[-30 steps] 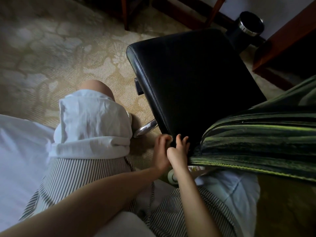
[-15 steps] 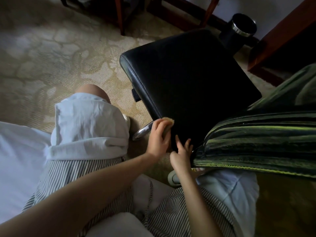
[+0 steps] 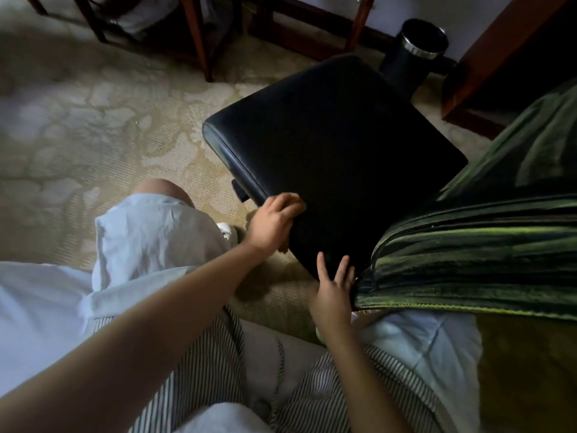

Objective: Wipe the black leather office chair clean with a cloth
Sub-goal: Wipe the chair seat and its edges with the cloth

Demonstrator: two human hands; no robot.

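Two hands are on the black chair [image 3: 337, 157]. Its padded seat is smooth, faintly glossy leather, a rounded rectangle with a piped seam along its left edge.

The left hand [image 3: 271, 226] sits at that left edge, toward the near corner. Its fingers curl over a small tan cloth [image 3: 296, 199] and press it to the leather. Only a soft-looking scrap of the cloth shows past the fingertips, and the hand hides the rest.

The right hand [image 3: 332, 289] lies on the chair's near corner with straight, spread fingers flat against the leather, holding nothing.

A shiny green fabric [image 3: 468, 254] with dark stripes and a stitched hem is draped over the chair's right side. It covers that part of the seat and touches the right hand's outer fingers.

A small black knob [image 3: 239, 190] juts out under the chair's left edge, just beyond the left hand.

A beige carpet [image 3: 93, 126] with a pale woven leaf pattern lies under and left of the chair. Behind the chair stands a black round bin [image 3: 415, 51] with a chrome rim, partly hidden by the chair's far corner. Reddish wooden legs [image 3: 199, 35] rise farther back on the left.

Left of the chair a bare knee [image 3: 162, 190] shows above crumpled white cloth trousers. A white shoe [image 3: 226, 229] shows between the knee and the left hand.
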